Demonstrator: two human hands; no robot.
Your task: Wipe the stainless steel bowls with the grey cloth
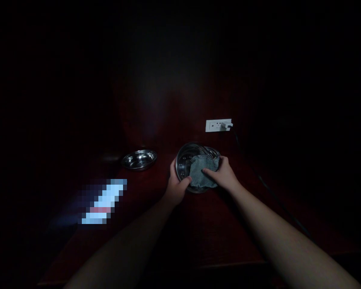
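A steel bowl is tilted up on a dark red table, its inside facing me. My left hand grips its near left rim, thumb over the edge. My right hand presses a grey cloth against the bowl's inside, fingers closed on the cloth. A second steel bowl rests flat on the table to the left, apart from both hands.
The room is very dark. A white wall socket with a plug and a dark cable lies behind and right of the bowl. A bright blurred patch sits on the table's left. The table's front edge runs near me.
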